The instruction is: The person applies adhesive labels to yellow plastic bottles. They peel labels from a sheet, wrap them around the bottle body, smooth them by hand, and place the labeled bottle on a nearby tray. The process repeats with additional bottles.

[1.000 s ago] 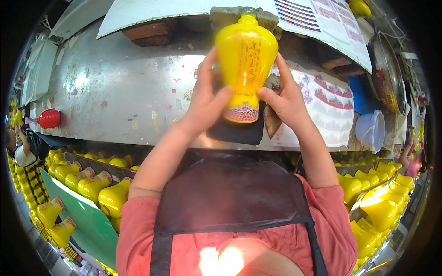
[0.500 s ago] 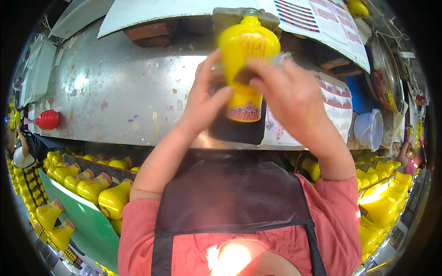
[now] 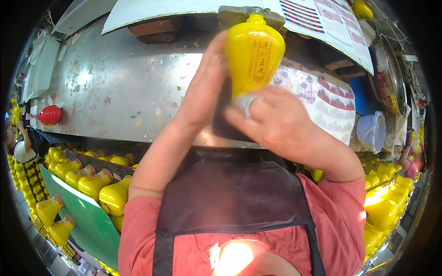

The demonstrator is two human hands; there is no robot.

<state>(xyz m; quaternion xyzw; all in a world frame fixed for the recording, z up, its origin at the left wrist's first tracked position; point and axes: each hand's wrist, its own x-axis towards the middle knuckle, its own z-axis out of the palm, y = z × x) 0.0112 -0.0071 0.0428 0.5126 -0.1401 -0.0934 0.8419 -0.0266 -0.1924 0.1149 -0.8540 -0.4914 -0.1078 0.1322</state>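
A glossy yellow bottle (image 3: 255, 57) with reddish printed decoration lies with its neck on a grey block (image 3: 229, 17). My left hand (image 3: 205, 85) supports its left side, with long straight fingers pressed along the body and the tips partly behind it. Over the bottle's lower part my right hand (image 3: 271, 112) is closed, pinching a small pale, translucent piece (image 3: 245, 104) against the surface. That piece is too blurred to identify. The right hand hides the bottle's base. Part of a dark pad (image 3: 225, 126) shows below the bottle.
Decal sheets (image 3: 338, 99) lie right of the bottle, beside a whitish bucket (image 3: 371, 131). A red ribbed container (image 3: 49, 115) stands at the metal table's (image 3: 133, 87) left. A white board (image 3: 184, 8) rests on bricks (image 3: 154, 30). Yellow bottles (image 3: 115, 195) fill racks at both sides.
The bottle has turned so its printed panel faces up more squarely. My right hand has moved down from the bottle's middle to its lower end. My left hand has slid upward along its side.
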